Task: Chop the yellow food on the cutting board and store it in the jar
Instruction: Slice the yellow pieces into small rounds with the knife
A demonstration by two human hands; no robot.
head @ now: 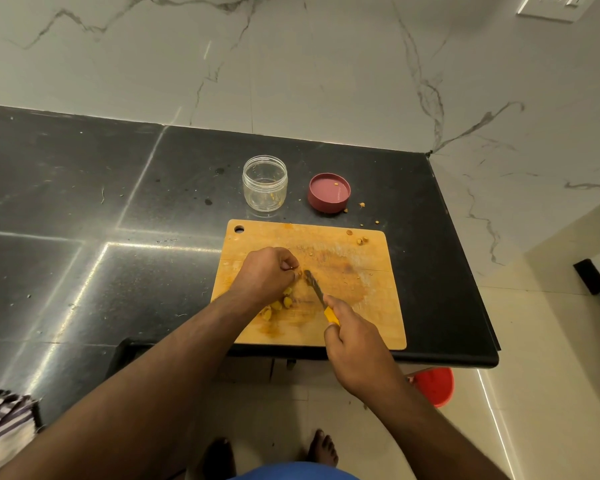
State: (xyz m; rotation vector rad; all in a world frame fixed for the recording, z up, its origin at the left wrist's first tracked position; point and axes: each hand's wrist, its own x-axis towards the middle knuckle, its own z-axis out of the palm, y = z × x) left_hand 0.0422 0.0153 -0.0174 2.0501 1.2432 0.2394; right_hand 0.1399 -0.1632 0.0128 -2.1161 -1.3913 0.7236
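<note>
On dark worktop, near right-hand corner: wooden cutting board, stained orange across centre. Left hand curled over board's middle, fingertips pinching small piece of yellow food at knife tip; piece itself mostly hidden under fingers. Right hand wrapped round yellow handle of knife, blade angled up-left, tip down on board just beside left fingertips. Cutting stroke judged under way.

Chopped yellow pieces clustered on board just below left hand, between the two wrists. Few in number. Stray bits at board's far right corner and scattered crumbs on worktop beyond it.

Behind board, well apart from both hands: clear jar, upright, open, essentially empty apart from a few yellow flecks clinging inside. Maroon lid beside it to the right, lying inverted, one crumb inside.

Progress, judged from layout: chopping partway through or nearing end, as only one small piece seems left under left hand. Cannot tell whether more uncut food hidden beneath palm. Transfer to jar not yet started. Remaining: finish last cuts, gather pieces plus strays, load into jar, fit lid.

Also present: red bucket on floor below worktop edge, checked cloth at lower left, bare feet on tile.
</note>
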